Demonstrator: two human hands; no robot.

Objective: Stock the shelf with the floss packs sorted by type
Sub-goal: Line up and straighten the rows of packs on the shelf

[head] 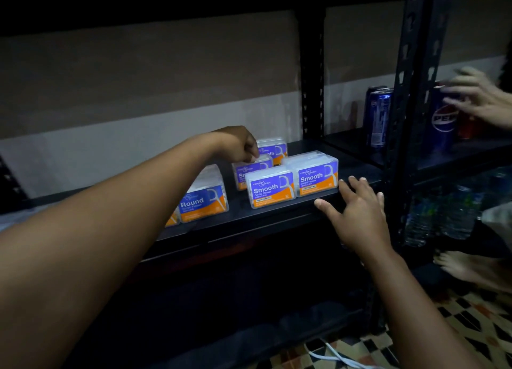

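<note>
The left hand is reaching to the back of the shelf and its curled fingers are closing on top of a Smooth pack in the second row. The right hand is hovering flat, fingers apart, just beside the two front Smooth packs. The Round pack is standing to their left. I judge the sorting is under way; next, this pack needs lining up behind its type.

On the shelf stood four Smooth floss packs and two Round packs; right of them, three Pepsi cans.
</note>
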